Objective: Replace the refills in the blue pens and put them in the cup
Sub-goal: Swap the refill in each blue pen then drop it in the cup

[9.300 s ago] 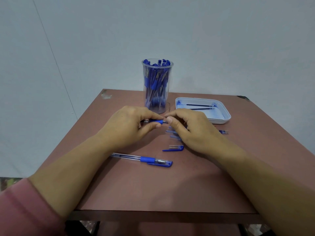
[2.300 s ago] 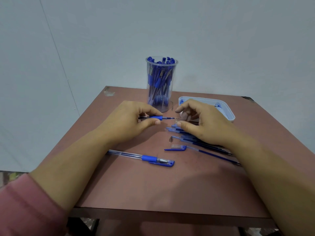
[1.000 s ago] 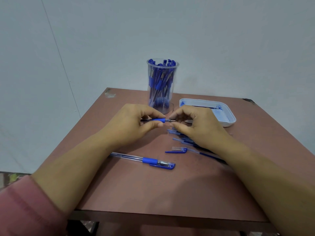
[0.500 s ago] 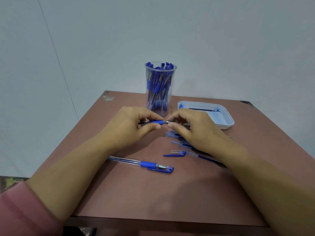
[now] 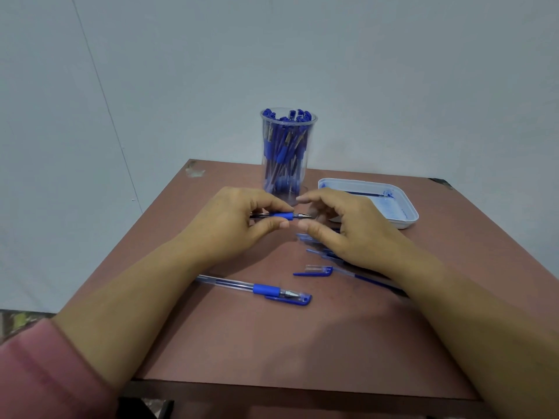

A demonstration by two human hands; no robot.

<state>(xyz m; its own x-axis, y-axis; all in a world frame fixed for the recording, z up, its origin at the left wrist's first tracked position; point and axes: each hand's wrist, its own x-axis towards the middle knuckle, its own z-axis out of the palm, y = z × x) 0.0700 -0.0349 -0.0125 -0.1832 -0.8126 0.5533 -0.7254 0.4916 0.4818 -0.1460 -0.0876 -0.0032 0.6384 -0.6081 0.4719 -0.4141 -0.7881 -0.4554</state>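
Note:
My left hand [image 5: 239,225] pinches a blue pen [image 5: 282,215] by its blue grip, level above the table, metal tip pointing right. My right hand [image 5: 351,234] hovers at that tip. Its forefinger and thumb are spread above and below the tip without touching it. Behind the hands stands the clear cup [image 5: 289,176], packed with several blue pens. Another blue pen [image 5: 242,285] lies near me, with a blue cap [image 5: 292,299] by its tip. Several blue refills and pen parts [image 5: 311,238] lie partly hidden under my right hand.
A white tray [image 5: 406,219] stained with blue ink sits at the back right and holds a dark refill [image 5: 361,193]. A loose blue cap [image 5: 316,271] and a thin refill [image 5: 373,281] lie on the brown table [image 5: 302,343]. A grey wall stands behind.
My right forefinger and thumb pinched the pen's tip before; now they have parted and let it go. My left hand still holds the pen in the same place.

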